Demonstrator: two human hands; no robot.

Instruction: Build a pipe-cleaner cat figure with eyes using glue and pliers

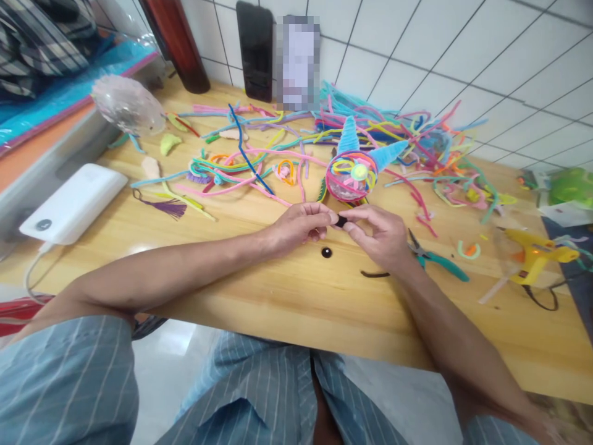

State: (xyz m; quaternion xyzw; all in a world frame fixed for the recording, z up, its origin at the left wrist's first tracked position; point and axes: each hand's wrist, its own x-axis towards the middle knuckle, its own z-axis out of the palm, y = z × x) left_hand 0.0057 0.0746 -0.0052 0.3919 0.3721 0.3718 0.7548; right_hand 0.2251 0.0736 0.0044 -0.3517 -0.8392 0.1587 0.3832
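Observation:
Between the fingertips of both hands is a small black piece (pixel 341 220), perhaps a bit of bent pipe cleaner; its exact kind is hard to make out. My left hand (pixel 303 225) pinches its left end, and my right hand (pixel 377 232) pinches the right end. Just below them on the table lies a shiny black bead or button eye (pixel 327 252). A short black pipe cleaner (pixel 374 274) rests under my right wrist. Directly beyond my hands stands a round pipe-cleaner figure (pixel 353 176) with two blue pointed ears and a yellow flower.
Pliers with teal handles (pixel 438 259) and a yellow glue gun (pixel 537 252) lie on the right. Loose pipe cleaners (pixel 259 154) cover the back. A white power bank (pixel 74 203) is at left; a black phone (pixel 256 52) leans on the tiled wall.

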